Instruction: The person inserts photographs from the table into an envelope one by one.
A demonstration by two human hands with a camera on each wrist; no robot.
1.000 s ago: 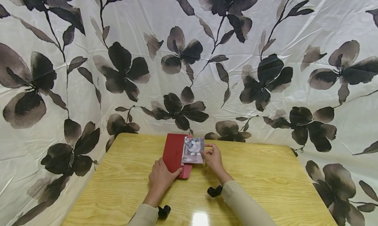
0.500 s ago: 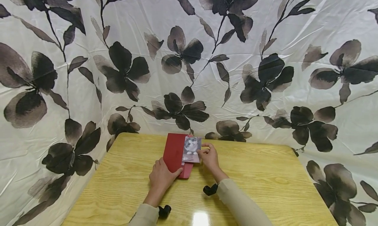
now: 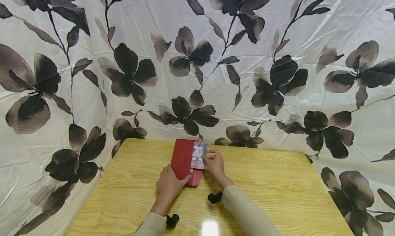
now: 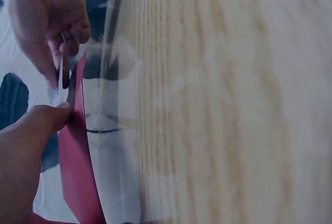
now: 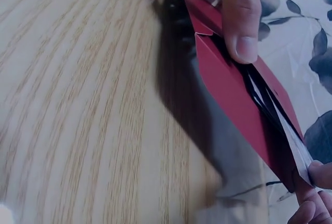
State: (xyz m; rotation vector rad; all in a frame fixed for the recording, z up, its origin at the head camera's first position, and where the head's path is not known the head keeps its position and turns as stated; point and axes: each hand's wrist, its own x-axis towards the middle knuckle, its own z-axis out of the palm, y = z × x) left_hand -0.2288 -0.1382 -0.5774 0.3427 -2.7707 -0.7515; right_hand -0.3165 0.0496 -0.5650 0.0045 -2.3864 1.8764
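Note:
A red paper envelope (image 3: 181,157) is held up over the table with its opening toward the right. My left hand (image 3: 169,184) grips its near left part; in the right wrist view the left thumb (image 5: 246,47) lies in the mouth and parts the two red sides. A photo print of a grey-and-white cat (image 3: 198,156) is pinched by its right edge between thumb and fingers of my right hand (image 3: 215,164). Its left side is hidden inside the envelope. In the right wrist view the print (image 5: 296,154) stands edge-on between the envelope's walls, beside a dark gap.
A yellow wood-grain table (image 3: 271,184) spreads beneath both hands. Behind it hangs a white cloth (image 3: 234,102) with dark flowers, close to the table's far edge. Black wrist cameras (image 3: 215,197) sit on both wrists. A bright light reflection shows near the front.
My right hand has moved left, pushing the cat photo deeper into the red envelope, so less of the print shows. The left hand and the envelope have hardly moved.

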